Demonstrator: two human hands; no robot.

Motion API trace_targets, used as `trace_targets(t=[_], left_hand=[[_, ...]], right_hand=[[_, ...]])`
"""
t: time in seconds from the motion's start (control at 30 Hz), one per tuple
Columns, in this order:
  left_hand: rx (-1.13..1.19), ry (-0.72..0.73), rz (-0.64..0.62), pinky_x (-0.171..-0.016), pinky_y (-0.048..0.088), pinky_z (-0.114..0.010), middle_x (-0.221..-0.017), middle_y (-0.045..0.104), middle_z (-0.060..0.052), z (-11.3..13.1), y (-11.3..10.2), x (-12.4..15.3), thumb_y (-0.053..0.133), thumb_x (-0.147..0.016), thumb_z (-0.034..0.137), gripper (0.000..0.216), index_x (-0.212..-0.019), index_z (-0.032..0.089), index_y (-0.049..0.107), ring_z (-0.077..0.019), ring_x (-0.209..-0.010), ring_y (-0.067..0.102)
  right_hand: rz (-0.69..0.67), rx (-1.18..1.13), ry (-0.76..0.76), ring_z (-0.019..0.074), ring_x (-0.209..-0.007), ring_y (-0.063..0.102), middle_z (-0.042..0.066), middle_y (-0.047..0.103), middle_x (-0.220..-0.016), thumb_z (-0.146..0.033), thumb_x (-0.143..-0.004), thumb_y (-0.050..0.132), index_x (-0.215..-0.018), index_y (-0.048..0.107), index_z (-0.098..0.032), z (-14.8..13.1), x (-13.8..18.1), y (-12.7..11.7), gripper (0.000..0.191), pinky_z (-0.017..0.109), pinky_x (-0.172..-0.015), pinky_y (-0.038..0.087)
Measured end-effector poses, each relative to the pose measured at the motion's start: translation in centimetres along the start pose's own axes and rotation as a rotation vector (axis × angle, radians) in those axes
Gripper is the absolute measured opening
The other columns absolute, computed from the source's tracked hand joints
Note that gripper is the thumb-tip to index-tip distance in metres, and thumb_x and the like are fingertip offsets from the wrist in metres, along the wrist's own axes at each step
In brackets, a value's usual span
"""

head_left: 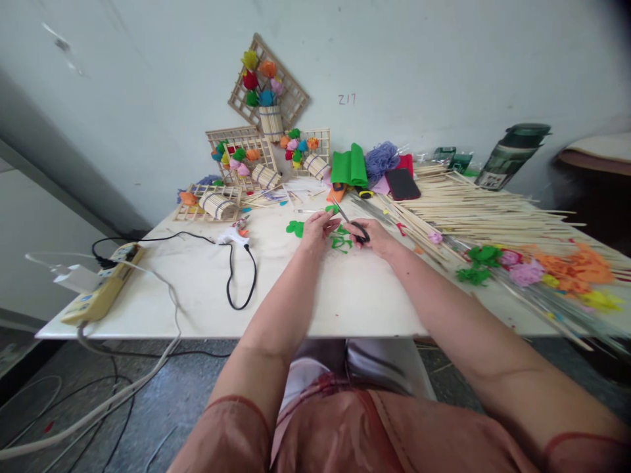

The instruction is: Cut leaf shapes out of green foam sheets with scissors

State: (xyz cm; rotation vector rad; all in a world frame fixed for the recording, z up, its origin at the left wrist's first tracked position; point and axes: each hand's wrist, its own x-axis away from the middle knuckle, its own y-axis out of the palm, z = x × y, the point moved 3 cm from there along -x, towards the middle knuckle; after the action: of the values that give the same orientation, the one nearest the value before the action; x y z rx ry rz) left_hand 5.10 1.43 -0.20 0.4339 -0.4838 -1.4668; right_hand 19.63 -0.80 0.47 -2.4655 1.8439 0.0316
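Note:
My right hand (375, 235) grips a pair of black-handled scissors (351, 222) with the blades pointing up and left. My left hand (318, 228) pinches a small green foam piece (333, 209) at the blade tips. Green cut-out leaf shapes (296, 228) and green scraps (341, 242) lie on the white table (197, 289) just under and beside both hands.
A white glue gun (234, 237) with a black cord lies left of my hands. A power strip (103, 289) sits at the left edge. Bamboo sticks (473, 210) and paper flowers (527, 270) cover the right side. Stick frames with flowers (269, 98), green foam rolls (349, 166), a phone (402, 184) and a bottle (513, 156) line the wall.

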Motion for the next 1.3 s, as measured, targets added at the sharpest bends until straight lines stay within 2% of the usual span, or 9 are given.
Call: trace_targets(t=[0.27,0.53,0.7,0.87,1.0,1.2,1.3], left_hand=[[0.010,0.011,-0.027,-0.079,0.051,-0.026,-0.070,0.068,0.001,-0.18,0.07,-0.10,0.076,-0.068,0.017,0.023,-0.067,0.016,0.053,-0.0139,-0.074,0.070],[0.005,-0.009,-0.027,-0.083,0.053,-0.026,-0.068,0.066,0.001,-0.15,0.14,0.00,0.081,-0.062,0.020,0.030,-0.066,0.017,0.051,-0.0162,-0.081,0.072],[0.003,0.001,-0.034,-0.083,0.053,-0.027,-0.065,0.066,0.001,-0.13,0.13,-0.03,0.079,-0.065,0.016,0.027,-0.064,0.016,0.052,-0.0152,-0.078,0.071],[-0.004,0.003,-0.025,-0.087,0.052,-0.029,-0.066,0.066,0.000,-0.10,0.15,-0.01,0.077,-0.067,0.014,0.025,-0.064,0.016,0.052,-0.0171,-0.085,0.072],[-0.004,0.004,-0.029,-0.086,0.052,-0.028,-0.066,0.066,0.000,-0.06,0.15,0.03,0.077,-0.067,0.014,0.024,-0.064,0.016,0.052,-0.0164,-0.081,0.071],[0.006,0.022,-0.062,-0.079,0.053,-0.026,-0.062,0.065,0.002,0.03,0.15,-0.03,0.073,-0.070,0.013,0.022,-0.063,0.016,0.052,-0.0125,-0.067,0.069],[0.000,0.021,-0.057,-0.083,0.053,-0.027,-0.062,0.065,0.002,-0.01,0.13,-0.05,0.074,-0.069,0.014,0.022,-0.064,0.016,0.053,-0.0126,-0.068,0.070]], right_hand=[[0.007,-0.002,0.014,0.0058,-0.038,0.043,-0.003,0.053,-0.050,-0.044,-0.066,0.079,-0.065,0.057,-0.016,-0.15,0.01,0.03,0.035,0.019,-0.035,0.031],[0.015,-0.046,0.039,0.0062,-0.037,0.044,-0.003,0.053,-0.050,-0.045,-0.067,0.077,-0.071,0.059,-0.016,-0.28,0.05,-0.10,0.035,0.019,-0.033,0.029],[0.018,-0.043,0.043,0.0055,-0.038,0.044,-0.003,0.054,-0.051,-0.045,-0.067,0.078,-0.072,0.060,-0.015,-0.22,0.04,-0.20,0.035,0.018,-0.034,0.031],[0.011,-0.019,0.030,0.0053,-0.038,0.043,-0.003,0.054,-0.052,-0.048,-0.067,0.078,-0.070,0.060,-0.016,-0.01,-0.13,-0.38,0.037,0.018,-0.034,0.028],[0.006,-0.014,0.022,0.0049,-0.038,0.043,-0.003,0.054,-0.053,-0.048,-0.067,0.079,-0.070,0.060,-0.016,0.20,-0.27,-0.47,0.037,0.018,-0.034,0.029],[0.007,-0.005,0.018,0.0047,-0.038,0.042,-0.003,0.053,-0.052,-0.045,-0.067,0.079,-0.069,0.060,-0.016,0.28,-0.35,-0.50,0.035,0.017,-0.035,0.030],[0.004,-0.005,0.010,0.0047,-0.039,0.043,-0.003,0.053,-0.053,-0.044,-0.066,0.079,-0.069,0.060,-0.015,0.40,-0.45,-0.57,0.035,0.017,-0.035,0.030]])
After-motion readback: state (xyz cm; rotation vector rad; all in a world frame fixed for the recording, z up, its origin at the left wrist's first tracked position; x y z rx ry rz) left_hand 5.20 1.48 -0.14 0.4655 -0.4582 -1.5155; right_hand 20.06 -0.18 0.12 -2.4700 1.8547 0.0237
